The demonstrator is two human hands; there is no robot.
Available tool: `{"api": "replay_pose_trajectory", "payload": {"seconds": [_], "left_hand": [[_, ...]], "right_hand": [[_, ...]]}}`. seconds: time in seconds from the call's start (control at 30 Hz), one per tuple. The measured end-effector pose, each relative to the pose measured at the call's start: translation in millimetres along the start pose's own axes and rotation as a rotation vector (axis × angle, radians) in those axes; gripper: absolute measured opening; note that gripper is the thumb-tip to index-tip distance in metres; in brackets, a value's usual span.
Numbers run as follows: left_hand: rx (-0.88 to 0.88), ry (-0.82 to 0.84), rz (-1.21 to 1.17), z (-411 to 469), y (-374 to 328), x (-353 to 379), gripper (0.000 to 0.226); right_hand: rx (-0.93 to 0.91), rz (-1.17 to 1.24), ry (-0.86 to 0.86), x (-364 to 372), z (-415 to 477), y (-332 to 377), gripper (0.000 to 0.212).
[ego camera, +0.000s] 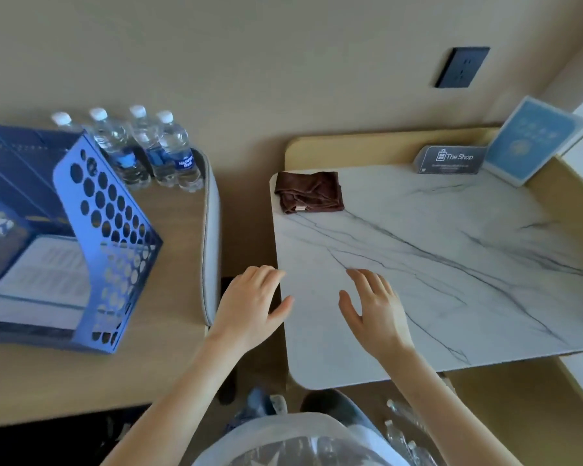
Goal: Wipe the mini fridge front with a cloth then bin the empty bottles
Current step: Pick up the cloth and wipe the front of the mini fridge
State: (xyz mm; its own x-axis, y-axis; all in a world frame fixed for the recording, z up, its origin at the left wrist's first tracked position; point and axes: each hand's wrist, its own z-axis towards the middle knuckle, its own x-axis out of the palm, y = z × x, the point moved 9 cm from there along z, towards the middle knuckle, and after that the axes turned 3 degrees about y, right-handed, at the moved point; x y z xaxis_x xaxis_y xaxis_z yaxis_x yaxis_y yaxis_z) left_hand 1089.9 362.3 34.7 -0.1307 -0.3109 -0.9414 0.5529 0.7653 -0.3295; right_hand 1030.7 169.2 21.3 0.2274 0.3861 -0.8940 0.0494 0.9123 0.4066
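Note:
A folded brown cloth [309,192] lies at the far left corner of the white marble top [435,264]. My left hand [249,306] and my right hand [374,309] hover with spread fingers over the near left edge of that top, holding nothing. Several water bottles [155,149] with white caps stand at the back of the wooden desk on the left. A bin lined with a clear bag [283,435] sits low at the bottom centre. Clear bottles [404,428] lie on the floor to its right. The fridge front is out of sight.
A blue perforated file holder [91,230] with papers stands on the wooden desk [169,364] on the left. A "The Shop" sign [451,159] and a blue card stand [532,142] sit at the back of the marble top. A dark wall socket [461,67] is above.

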Motion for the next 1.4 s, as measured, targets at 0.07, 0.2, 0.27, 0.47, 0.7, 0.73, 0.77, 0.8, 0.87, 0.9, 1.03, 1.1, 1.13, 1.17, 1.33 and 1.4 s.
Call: {"api": "replay_pose_trajectory", "payload": {"seconds": [0.07, 0.2, 0.27, 0.47, 0.7, 0.73, 0.77, 0.8, 0.87, 0.9, 1.03, 1.1, 1.13, 1.17, 1.33, 1.4], "left_hand": [[0.016, -0.028, -0.005, 26, 12, -12, 0.050], [0.010, -0.056, -0.059, 66, 30, -20, 0.044], [0.004, -0.060, -0.095, 78, 37, -16, 0.040], [-0.026, -0.042, -0.110, 117, 43, -2, 0.041], [-0.076, -0.056, -0.097, 188, 57, -3, 0.043], [-0.084, -0.053, -0.096, 197, 60, -2, 0.044], [-0.091, -0.051, -0.092, 204, 63, 0, 0.044], [-0.099, -0.049, -0.088, 211, 67, 2, 0.043], [-0.120, -0.045, -0.085, 224, 76, 7, 0.039], [-0.136, -0.043, -0.086, 229, 80, 10, 0.038], [-0.189, -0.010, -0.094, 244, 92, 28, 0.045], [-0.218, 0.016, -0.099, 247, 97, 39, 0.047], [-0.234, 0.021, -0.102, 247, 101, 43, 0.047], [-0.252, 0.026, -0.105, 247, 104, 47, 0.047], [-0.322, 0.013, -0.103, 243, 120, 53, 0.042], [-0.334, 0.007, -0.098, 242, 123, 54, 0.040]], "right_hand": [[-0.017, -0.005, -0.031, -7, 27, 6, 0.042], [-0.027, -0.013, -0.025, -4, 72, 11, 0.039], [-0.021, -0.010, -0.004, 5, 87, 10, 0.035], [-0.078, -0.010, 0.034, 16, 133, -7, 0.035], [-0.154, 0.038, 0.059, 31, 228, -39, 0.035], [-0.167, 0.043, 0.067, 36, 242, -43, 0.035], [-0.183, 0.043, 0.079, 41, 257, -48, 0.036], [-0.197, 0.039, 0.097, 48, 270, -53, 0.036], [-0.210, 0.026, 0.142, 66, 294, -62, 0.039], [-0.217, 0.018, 0.161, 75, 305, -66, 0.041], [-0.254, -0.025, 0.187, 105, 340, -78, 0.044], [-0.257, -0.049, 0.214, 120, 353, -82, 0.048], [-0.257, -0.067, 0.246, 129, 357, -85, 0.050], [-0.261, -0.093, 0.286, 139, 361, -87, 0.053], [-0.226, -0.167, 0.416, 167, 364, -102, 0.064], [-0.218, -0.152, 0.422, 168, 365, -104, 0.064]]}}
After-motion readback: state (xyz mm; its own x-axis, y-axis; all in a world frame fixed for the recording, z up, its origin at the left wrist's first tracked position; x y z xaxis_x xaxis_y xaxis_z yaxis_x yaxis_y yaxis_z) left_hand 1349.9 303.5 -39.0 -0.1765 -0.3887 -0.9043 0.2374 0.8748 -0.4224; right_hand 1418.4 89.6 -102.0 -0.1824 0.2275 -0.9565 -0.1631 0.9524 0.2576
